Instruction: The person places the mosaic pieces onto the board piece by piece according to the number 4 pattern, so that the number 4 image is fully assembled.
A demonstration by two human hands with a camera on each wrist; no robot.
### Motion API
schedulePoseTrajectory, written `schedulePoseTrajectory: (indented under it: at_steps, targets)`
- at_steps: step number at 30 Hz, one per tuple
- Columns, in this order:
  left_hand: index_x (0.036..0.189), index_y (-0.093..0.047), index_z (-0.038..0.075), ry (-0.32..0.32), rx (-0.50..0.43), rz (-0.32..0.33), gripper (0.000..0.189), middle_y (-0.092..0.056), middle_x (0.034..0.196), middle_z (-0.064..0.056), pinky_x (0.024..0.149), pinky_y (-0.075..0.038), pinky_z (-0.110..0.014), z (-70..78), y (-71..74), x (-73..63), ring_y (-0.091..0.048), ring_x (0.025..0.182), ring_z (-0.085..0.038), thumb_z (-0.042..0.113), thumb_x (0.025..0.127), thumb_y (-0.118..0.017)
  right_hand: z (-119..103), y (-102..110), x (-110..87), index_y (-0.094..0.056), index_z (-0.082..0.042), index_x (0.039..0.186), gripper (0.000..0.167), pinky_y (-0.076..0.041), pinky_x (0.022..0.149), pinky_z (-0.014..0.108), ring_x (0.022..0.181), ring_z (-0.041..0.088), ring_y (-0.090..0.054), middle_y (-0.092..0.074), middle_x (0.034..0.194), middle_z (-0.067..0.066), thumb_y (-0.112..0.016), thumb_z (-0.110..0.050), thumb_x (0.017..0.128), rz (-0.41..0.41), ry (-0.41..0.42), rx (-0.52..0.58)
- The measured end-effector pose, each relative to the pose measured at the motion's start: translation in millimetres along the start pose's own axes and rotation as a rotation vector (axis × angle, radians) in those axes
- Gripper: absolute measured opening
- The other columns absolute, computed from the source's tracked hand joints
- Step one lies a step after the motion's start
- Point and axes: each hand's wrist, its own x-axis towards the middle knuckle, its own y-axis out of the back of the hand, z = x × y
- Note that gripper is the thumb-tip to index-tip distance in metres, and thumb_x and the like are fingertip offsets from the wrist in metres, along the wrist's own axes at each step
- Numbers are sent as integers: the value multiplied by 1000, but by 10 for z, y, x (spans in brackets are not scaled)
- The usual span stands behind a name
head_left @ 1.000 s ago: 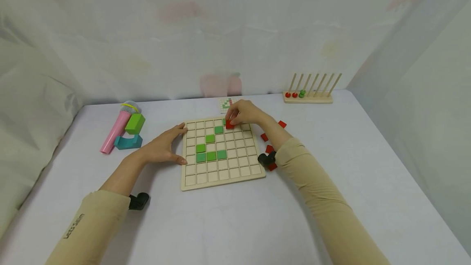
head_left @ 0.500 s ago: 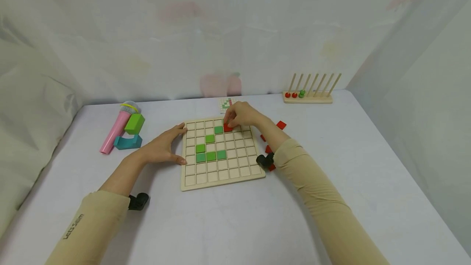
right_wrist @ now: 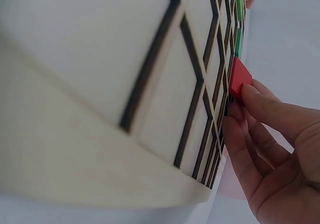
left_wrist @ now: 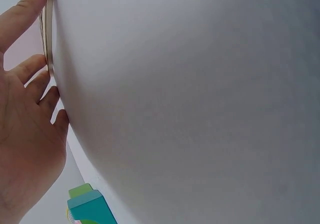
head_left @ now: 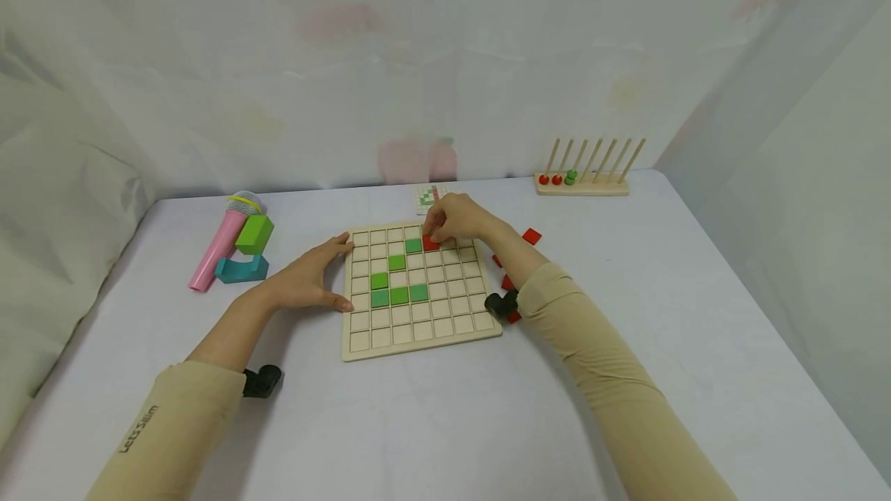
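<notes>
A square wooden grid board [head_left: 423,342] lies on the white table with several green tiles [head_left: 399,295] set in its cells. In the head view my right hand [head_left: 461,216] is over the board's far part and pinches a red square tile [head_left: 431,243]. The right wrist view shows that red tile [right_wrist: 240,78] between thumb and fingers, tilted against the grid, near the green tiles. My left hand [head_left: 309,275] touches the board's left edge with its thumb and fingers spread apart. In the left wrist view those fingers [left_wrist: 37,81] rest against the board's side.
Several loose red tiles [head_left: 532,236] lie right of the board, partly behind the right forearm. A small pattern card [head_left: 426,196] lies beyond the board. A pegged wooden rack [head_left: 583,185] stands far right. A pink toy microphone [head_left: 224,244], green block [head_left: 255,234] and teal block [head_left: 241,269] lie left.
My right hand has shifted slightly left and nearer with the red tile, bringing it down beside the far green tile. Little differs over the last half second. The left hand stays put.
</notes>
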Motion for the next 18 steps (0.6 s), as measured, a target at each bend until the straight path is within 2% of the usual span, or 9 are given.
schedulePoseTrajectory:
  at_steps: [7, 18]
  targets:
    - [153, -29, 0, 6, -1, -3, 112, -15, 166, -20, 122, -17, -64, -6, -2, 8, -15, 153, -45, 42, 67, -87, -8, -1, -2, -78, -14, 97, 13, -52, 91, 36, 87, 16, -66, -77, 93, 3, -76, -11, 84, 15, -9, -31]
    - [153, -29, -1, 6, -6, -13, 112, -15, 166, -22, 121, -16, -65, 29, 22, -9, -15, 152, -47, 42, 68, -88, 7, -5, 2, -78, -14, 98, 15, -52, 91, 35, 92, 17, -67, -77, 96, 3, -76, -9, 84, 11, 1, -56]
